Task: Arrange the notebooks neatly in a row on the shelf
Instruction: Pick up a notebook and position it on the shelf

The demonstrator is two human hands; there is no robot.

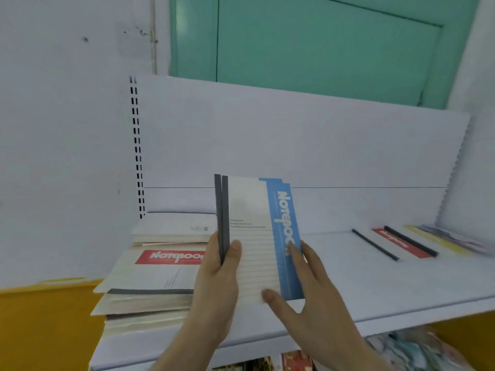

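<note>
Two blue-and-white notebooks (251,226) with grey spines stand upright above the white shelf (348,285). My left hand (217,285) grips them at the spine side, thumb on the front cover. On the lower right of that cover, my right hand (308,287) holds the blue edge between fingers and thumb. A loose stack of notebooks (150,285), the top one with a red title band, lies flat on the shelf's left end. Several notebooks (409,243) lie in a row at the shelf's right end, showing black spines, a red band and a yellow cover.
The shelf has a white back panel (294,143) and a slotted upright (136,145) at the left. A green door (321,44) rises behind it. A yellow surface (40,330) lies lower left. More goods (401,349) sit on a lower shelf.
</note>
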